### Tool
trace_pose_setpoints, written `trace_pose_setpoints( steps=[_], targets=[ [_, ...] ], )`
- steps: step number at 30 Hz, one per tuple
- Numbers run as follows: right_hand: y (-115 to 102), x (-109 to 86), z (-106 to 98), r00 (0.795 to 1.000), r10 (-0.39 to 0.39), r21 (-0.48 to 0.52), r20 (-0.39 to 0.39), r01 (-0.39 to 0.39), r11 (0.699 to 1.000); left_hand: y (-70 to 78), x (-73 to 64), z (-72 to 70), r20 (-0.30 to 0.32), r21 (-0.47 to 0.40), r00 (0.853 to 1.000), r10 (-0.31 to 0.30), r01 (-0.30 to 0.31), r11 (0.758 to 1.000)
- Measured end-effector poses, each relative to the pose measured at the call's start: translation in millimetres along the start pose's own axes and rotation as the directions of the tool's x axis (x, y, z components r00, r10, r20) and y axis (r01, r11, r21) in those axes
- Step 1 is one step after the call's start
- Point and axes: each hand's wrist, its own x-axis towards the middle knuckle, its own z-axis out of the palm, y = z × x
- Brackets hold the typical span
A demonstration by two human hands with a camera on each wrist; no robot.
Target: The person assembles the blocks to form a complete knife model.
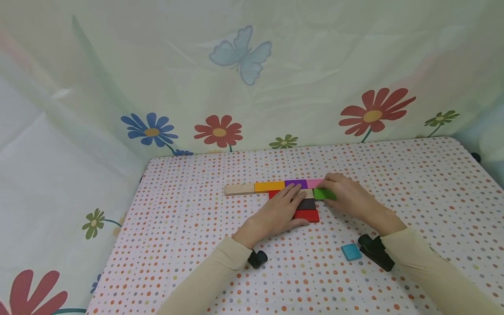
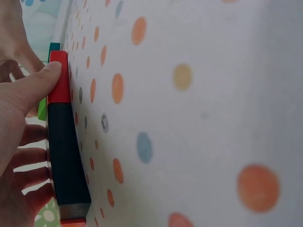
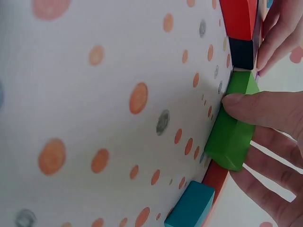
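In the head view, flat coloured blocks lie together on the table. My left hand (image 1: 275,213) rests over them, fingers stretched across the dark block (image 1: 306,204) and its neighbours. Its thumb touches the end of the red block (image 2: 58,82) in the left wrist view. My right hand (image 1: 349,197) pinches a green block (image 3: 232,127) between thumb and fingers, beside the pale wooden block (image 1: 308,194). Behind these runs a row with a wooden block (image 1: 239,189), a yellow block (image 1: 269,187), a purple block (image 1: 295,184) and a pink block (image 1: 314,183). My left hand hides part of the lower blocks.
A blue square block (image 1: 351,252) lies apart, near the right wrist's black camera mount (image 1: 376,252). In the right wrist view, a teal block (image 3: 191,205) stands beside a red strip (image 3: 216,178). A dotted cloth (image 1: 189,210) covers the table; a flowered curtain (image 1: 307,87) hangs behind.
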Motion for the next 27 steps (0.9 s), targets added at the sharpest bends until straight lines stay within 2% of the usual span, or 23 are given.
trace_pose_setpoints(
  steps=[7, 27],
  targets=[
    [-0.7, -0.9, 0.0, 1.0, -0.03, -0.03, -0.007, 0.03, 0.999, 0.9, -0.3, -3.1, 0.002, -0.001, 1.0, -0.006, 0.006, 1.0],
    [-0.6, -4.7, -2.2, 0.995, -0.099, -0.013, -0.019, 0.099, 0.995, 1.4, -0.1, -1.8, 0.005, -0.002, 1.0, -0.007, 0.007, 1.0]
  ],
)
